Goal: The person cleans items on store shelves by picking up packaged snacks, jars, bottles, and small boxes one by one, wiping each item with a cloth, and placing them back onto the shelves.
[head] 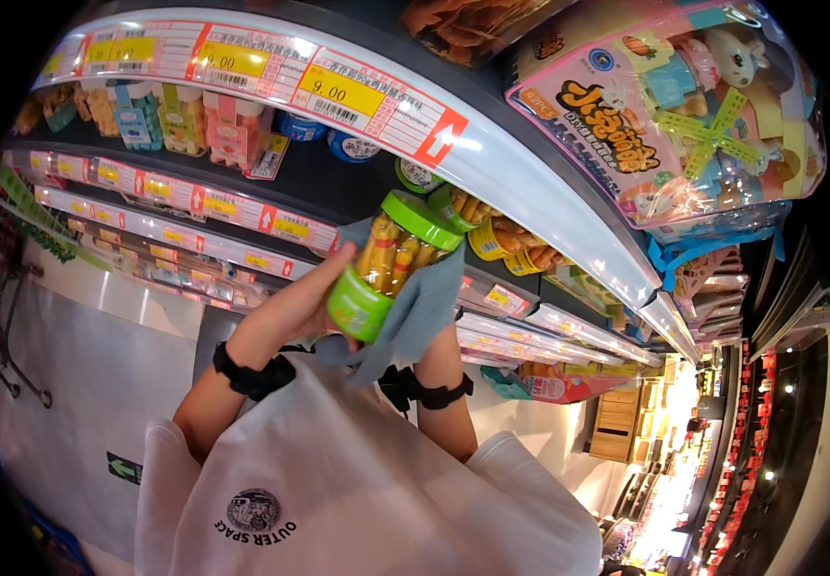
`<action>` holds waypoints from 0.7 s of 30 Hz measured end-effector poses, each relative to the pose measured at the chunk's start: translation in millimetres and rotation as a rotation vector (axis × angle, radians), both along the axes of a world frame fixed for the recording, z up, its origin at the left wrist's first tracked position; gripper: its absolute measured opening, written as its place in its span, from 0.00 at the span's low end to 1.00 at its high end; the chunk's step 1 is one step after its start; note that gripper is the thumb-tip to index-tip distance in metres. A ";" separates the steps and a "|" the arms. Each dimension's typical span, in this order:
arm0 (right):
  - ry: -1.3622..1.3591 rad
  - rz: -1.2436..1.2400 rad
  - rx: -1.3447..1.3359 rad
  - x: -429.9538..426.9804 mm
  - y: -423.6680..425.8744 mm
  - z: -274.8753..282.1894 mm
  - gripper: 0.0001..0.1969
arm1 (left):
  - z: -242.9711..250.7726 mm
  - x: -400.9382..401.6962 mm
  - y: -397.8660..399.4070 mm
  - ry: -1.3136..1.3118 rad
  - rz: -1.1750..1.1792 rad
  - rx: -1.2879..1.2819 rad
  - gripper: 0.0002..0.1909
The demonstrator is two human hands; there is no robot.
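My left hand [312,301] grips a clear plastic jar [386,263] from the side, thumb along its wall. The jar has a lime-green lid and a green label band, and yellowish sticks of packaged food show inside. It is tilted in front of a shelf. A grey cloth [418,309] drapes over the jar's right side and hangs below it. My right hand is mostly hidden behind this cloth, which it holds against the jar; only the forearm shows plainly.
Similar jars [462,209] stand on the shelf just behind. Above runs a white shelf edge [487,162] with price tags. A boxed toy set [674,115] sits upper right. Pastel-lidded tubs [185,122] stand left. A cart frame [15,338] is at far left on the grey floor [84,374].
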State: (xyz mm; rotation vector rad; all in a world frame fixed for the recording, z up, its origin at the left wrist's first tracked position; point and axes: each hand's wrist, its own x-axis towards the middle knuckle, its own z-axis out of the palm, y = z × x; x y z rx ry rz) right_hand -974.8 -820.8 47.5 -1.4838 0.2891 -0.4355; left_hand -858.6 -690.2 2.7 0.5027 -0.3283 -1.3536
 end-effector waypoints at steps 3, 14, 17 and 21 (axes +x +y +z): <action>0.042 0.050 0.004 -9.0 -6.7 4.1 0.27 | 13.3 -1.2 11.1 -0.658 0.230 0.428 0.24; 0.334 0.196 0.316 -21.0 -4.9 0.3 0.28 | 36.5 -4.2 24.1 -0.661 0.407 0.014 0.26; 0.292 0.192 0.646 -32.4 5.2 1.7 0.29 | 40.3 -14.1 28.4 -0.716 0.502 0.016 0.26; 0.172 0.293 0.031 -54.1 1.5 -30.7 0.28 | 40.0 -28.7 21.6 -1.027 0.550 0.167 0.22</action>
